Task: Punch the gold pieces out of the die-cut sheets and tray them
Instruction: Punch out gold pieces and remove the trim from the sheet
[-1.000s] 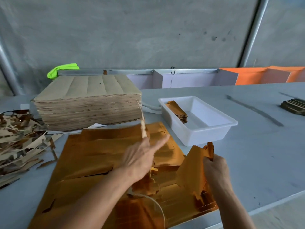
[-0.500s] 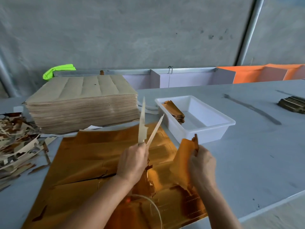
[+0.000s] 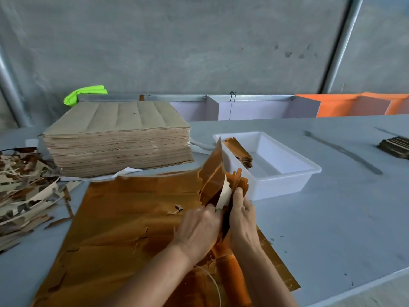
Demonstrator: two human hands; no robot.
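A large gold die-cut sheet [image 3: 132,218] lies flat on the grey table in front of me. Both hands meet over its right edge. My left hand [image 3: 199,227] pinches a gold piece [image 3: 213,173] with a pale back that stands up between the hands. My right hand [image 3: 242,213] grips a small bundle of gold pieces [image 3: 240,183] pressed against it. Just beyond sits the white tray [image 3: 287,180], with a short stack of gold pieces [image 3: 240,151] leaning in its far left corner.
A tall stack of brown-backed sheets [image 3: 117,138] stands at the back left. Offcut scraps [image 3: 24,187] pile at the left edge. A dark small stack [image 3: 396,147] lies far right. The table's front edge runs near my right forearm.
My hands have come together. The left hand, which held up thin pale strips, now holds a gold piece against the bundle in my right hand, nearer the tray.
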